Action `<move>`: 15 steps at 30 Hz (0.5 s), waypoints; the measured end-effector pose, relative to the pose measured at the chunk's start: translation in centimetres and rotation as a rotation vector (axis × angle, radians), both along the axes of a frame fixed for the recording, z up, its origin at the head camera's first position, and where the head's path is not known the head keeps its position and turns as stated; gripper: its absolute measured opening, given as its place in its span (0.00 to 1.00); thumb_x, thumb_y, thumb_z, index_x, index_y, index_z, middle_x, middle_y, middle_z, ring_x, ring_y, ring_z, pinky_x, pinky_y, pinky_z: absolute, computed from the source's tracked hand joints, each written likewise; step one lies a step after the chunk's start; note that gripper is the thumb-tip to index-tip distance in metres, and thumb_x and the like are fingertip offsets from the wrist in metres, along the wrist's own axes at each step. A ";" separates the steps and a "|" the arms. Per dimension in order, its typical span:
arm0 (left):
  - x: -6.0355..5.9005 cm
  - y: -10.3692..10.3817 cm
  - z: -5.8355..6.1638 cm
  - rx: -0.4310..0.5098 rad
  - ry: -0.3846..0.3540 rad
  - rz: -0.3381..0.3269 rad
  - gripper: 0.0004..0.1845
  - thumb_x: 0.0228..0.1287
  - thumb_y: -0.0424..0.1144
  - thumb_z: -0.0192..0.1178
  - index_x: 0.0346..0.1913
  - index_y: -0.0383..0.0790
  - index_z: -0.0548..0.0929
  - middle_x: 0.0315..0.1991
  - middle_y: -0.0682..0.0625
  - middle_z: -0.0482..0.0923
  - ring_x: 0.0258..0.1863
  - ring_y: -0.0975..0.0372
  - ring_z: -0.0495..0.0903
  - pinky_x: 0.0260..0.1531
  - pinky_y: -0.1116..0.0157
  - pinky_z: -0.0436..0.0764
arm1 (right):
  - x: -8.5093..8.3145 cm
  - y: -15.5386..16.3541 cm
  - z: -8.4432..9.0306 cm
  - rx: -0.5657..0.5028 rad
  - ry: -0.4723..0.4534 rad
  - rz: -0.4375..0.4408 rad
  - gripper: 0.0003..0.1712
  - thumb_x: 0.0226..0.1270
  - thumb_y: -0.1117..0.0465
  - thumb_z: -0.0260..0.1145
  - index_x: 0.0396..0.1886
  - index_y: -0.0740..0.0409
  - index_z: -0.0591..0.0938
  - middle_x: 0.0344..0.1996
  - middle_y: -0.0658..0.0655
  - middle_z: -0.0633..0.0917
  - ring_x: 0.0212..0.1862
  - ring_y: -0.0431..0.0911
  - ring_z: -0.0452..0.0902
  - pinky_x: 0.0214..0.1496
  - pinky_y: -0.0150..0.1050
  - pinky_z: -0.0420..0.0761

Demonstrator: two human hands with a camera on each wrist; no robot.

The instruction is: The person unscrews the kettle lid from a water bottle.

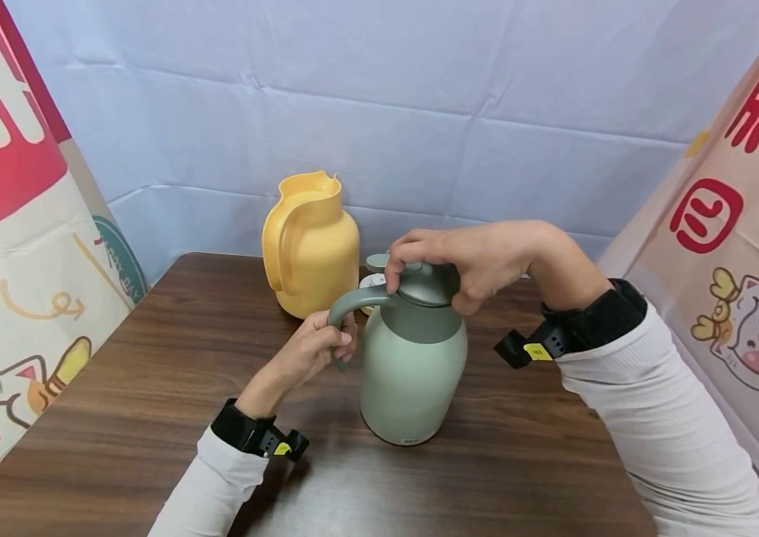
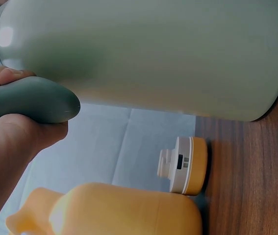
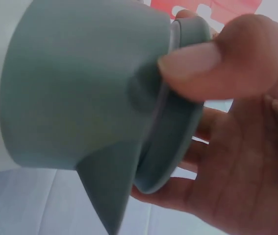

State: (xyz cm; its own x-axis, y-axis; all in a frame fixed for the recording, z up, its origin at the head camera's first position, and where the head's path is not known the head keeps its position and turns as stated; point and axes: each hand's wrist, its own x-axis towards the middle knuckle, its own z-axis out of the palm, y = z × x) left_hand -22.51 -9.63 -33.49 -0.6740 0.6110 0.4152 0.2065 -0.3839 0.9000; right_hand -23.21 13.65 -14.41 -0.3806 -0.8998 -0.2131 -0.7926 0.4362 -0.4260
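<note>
A pale green thermos jug (image 1: 413,384) stands upright on the brown table in the head view. My left hand (image 1: 315,347) grips its dark green handle (image 1: 352,302), with the fingers wrapped round it. My right hand (image 1: 480,261) reaches over the top and holds the dark green lid (image 1: 425,285) by its edge. In the right wrist view the thumb (image 3: 192,61) presses at the seam between lid (image 3: 173,142) and collar, and other fingers lie along the far side. The lid sits tilted at the mouth, with a narrow pale line showing at the seam.
Behind and left stands a yellow jug (image 1: 319,253) with its top uncovered. A yellow and white lid (image 2: 188,166) lies beside it on the wooden table (image 1: 171,373), partly hidden behind the green jug in the head view. Cloth backdrops (image 1: 379,89) enclose the back and sides.
</note>
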 end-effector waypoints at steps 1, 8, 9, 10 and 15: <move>0.0 0.0 0.0 -0.003 -0.001 0.003 0.04 0.56 0.31 0.45 0.26 0.40 0.68 0.16 0.41 0.55 0.21 0.57 0.59 0.29 0.64 0.61 | 0.1 0.0 0.0 0.002 0.007 -0.003 0.39 0.33 0.78 0.62 0.51 0.49 0.72 0.57 0.54 0.64 0.57 0.47 0.59 0.54 0.46 0.64; -0.1 0.1 -0.1 0.003 0.006 0.003 0.05 0.56 0.30 0.45 0.26 0.40 0.69 0.16 0.42 0.55 0.21 0.58 0.60 0.29 0.64 0.61 | 1.0 0.7 1.2 -0.018 0.036 -0.163 0.38 0.50 0.61 0.72 0.61 0.44 0.67 0.61 0.49 0.64 0.62 0.46 0.56 0.60 0.51 0.59; -0.1 0.1 -0.1 0.003 0.006 0.005 0.05 0.56 0.30 0.45 0.26 0.40 0.69 0.16 0.42 0.55 0.21 0.58 0.60 0.29 0.64 0.61 | 1.0 0.7 1.3 -0.022 0.043 -0.198 0.38 0.51 0.59 0.72 0.63 0.45 0.66 0.62 0.49 0.64 0.63 0.47 0.56 0.60 0.52 0.59; -0.1 0.1 -0.1 0.003 0.007 0.006 0.05 0.56 0.30 0.45 0.26 0.39 0.68 0.16 0.41 0.55 0.21 0.58 0.60 0.29 0.64 0.61 | 1.0 0.7 1.4 -0.019 0.048 -0.234 0.38 0.53 0.57 0.71 0.64 0.45 0.66 0.62 0.49 0.64 0.63 0.49 0.56 0.60 0.53 0.60; 0.0 0.0 -0.1 0.000 0.008 0.005 0.04 0.56 0.30 0.45 0.26 0.40 0.68 0.17 0.43 0.55 0.21 0.58 0.60 0.28 0.64 0.61 | 0.9 0.2 1.6 0.024 0.057 -0.381 0.36 0.57 0.53 0.68 0.65 0.54 0.67 0.63 0.56 0.67 0.63 0.59 0.60 0.58 0.54 0.64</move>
